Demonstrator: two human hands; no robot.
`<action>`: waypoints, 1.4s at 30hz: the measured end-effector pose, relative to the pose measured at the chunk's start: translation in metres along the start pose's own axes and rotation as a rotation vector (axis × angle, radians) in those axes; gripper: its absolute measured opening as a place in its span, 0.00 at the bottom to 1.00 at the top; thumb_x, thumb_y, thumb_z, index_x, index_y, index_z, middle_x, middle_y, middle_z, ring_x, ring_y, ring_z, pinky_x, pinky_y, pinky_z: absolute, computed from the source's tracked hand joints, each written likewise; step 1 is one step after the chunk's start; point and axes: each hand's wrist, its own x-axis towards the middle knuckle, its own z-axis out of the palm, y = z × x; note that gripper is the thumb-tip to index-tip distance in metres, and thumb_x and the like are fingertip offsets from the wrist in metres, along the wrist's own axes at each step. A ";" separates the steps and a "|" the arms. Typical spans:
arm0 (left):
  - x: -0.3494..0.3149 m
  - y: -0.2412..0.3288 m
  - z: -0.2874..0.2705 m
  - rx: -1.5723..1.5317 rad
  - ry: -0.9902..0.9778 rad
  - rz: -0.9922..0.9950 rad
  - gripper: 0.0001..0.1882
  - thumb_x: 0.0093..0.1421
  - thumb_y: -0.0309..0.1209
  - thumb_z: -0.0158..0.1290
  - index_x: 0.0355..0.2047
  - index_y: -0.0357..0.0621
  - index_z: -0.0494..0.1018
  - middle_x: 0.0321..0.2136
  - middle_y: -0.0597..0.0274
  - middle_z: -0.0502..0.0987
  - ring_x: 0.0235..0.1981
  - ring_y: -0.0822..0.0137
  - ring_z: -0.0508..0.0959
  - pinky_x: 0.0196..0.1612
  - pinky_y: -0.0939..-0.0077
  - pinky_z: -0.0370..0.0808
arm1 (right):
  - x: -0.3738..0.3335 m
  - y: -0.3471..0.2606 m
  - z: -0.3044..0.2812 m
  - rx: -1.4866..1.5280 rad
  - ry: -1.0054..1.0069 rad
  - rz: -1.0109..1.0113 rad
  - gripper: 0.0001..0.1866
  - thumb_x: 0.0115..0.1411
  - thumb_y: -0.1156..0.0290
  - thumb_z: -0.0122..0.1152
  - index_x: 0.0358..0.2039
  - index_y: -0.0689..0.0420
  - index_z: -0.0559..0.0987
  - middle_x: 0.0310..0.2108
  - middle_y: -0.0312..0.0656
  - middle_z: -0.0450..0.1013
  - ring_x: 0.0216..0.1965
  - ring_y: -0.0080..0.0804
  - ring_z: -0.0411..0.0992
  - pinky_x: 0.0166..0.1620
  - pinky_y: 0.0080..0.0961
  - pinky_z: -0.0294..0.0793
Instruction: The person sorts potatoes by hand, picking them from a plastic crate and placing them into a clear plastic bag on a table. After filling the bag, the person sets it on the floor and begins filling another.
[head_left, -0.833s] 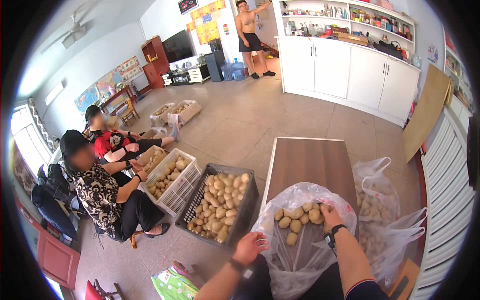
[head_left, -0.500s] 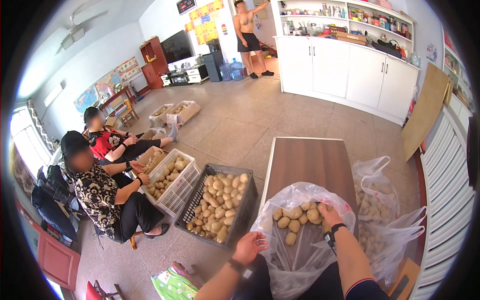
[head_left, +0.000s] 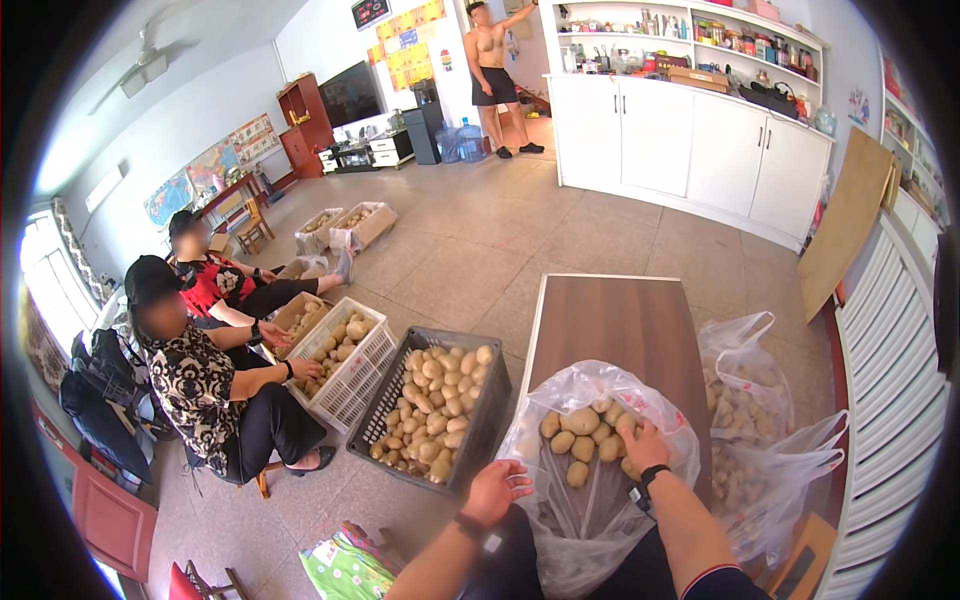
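Several potatoes (head_left: 577,421) lie in a clear plastic bag (head_left: 570,520) spread open at the near end of a brown wooden table (head_left: 612,325). My right hand (head_left: 648,447) is inside the bag, its fingers curled round a potato at the right of the pile; part of that potato is hidden. At the bag's left edge, my left hand (head_left: 498,490) hovers with fingers loosely apart and nothing in it. A black plastic crate (head_left: 362,425) heaped with potatoes stands on the floor left of the table.
Filled clear bags (head_left: 750,480) stand right of the table. A white crate (head_left: 352,398) and a cardboard box (head_left: 285,335) of potatoes sit beside two seated people (head_left: 195,385). A green bag (head_left: 345,570) lies near my left forearm. Someone (head_left: 490,75) stands by the far doorway.
My right hand has moved left over the potatoes in the bag, and some potatoes there have shifted. The nearer seated person's hand has moved over the white crate. My left hand stays nearly still.
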 end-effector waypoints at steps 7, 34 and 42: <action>-0.007 0.001 0.003 0.003 -0.023 0.007 0.11 0.67 0.32 0.42 0.44 0.37 0.66 0.39 0.51 0.72 0.37 0.54 0.77 0.43 0.53 0.77 | -0.048 0.000 0.029 -0.305 0.244 -0.178 0.30 0.56 0.43 0.57 0.51 0.52 0.73 0.62 0.54 0.57 0.61 0.56 0.56 0.54 0.53 0.67; -0.014 -0.009 0.014 0.126 0.028 0.131 0.10 0.67 0.30 0.41 0.43 0.36 0.67 0.36 0.51 0.74 0.32 0.56 0.78 0.36 0.57 0.81 | -0.121 0.022 0.036 -0.396 0.088 -0.560 0.24 0.50 0.53 0.66 0.46 0.46 0.77 0.64 0.45 0.58 0.62 0.50 0.57 0.57 0.47 0.64; -0.014 -0.009 0.013 0.190 0.051 0.138 0.10 0.67 0.30 0.41 0.43 0.36 0.67 0.36 0.52 0.74 0.32 0.58 0.78 0.36 0.59 0.81 | -0.124 0.025 0.040 -0.375 0.125 -0.589 0.22 0.51 0.57 0.67 0.45 0.51 0.77 0.64 0.47 0.58 0.64 0.52 0.56 0.59 0.48 0.62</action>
